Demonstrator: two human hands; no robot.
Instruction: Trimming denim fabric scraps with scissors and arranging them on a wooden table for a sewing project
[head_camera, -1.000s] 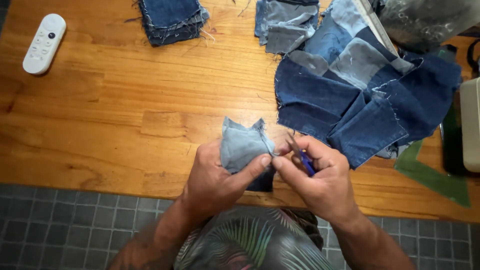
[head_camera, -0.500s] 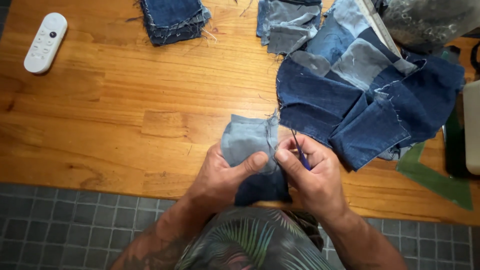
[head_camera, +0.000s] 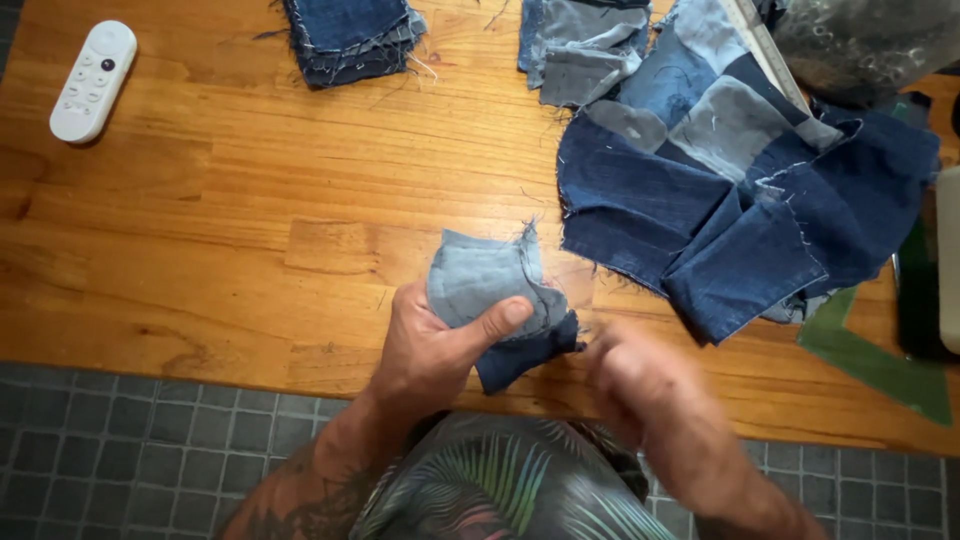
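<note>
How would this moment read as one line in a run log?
left hand: grips light and dark blue denim patches | right hand: blurred, beside patches | surface: wooden table

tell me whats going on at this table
A person works with denim scraps at a wooden table. Their left hand pinches a light and a dark denim patch held together, thumb on top. The right hand is blurred beside it, and what it holds cannot be told. A large patchwork of denim pieces lies to the right, two stacks of cut squares sit at the far edge, and a white remote at far left.
</note>
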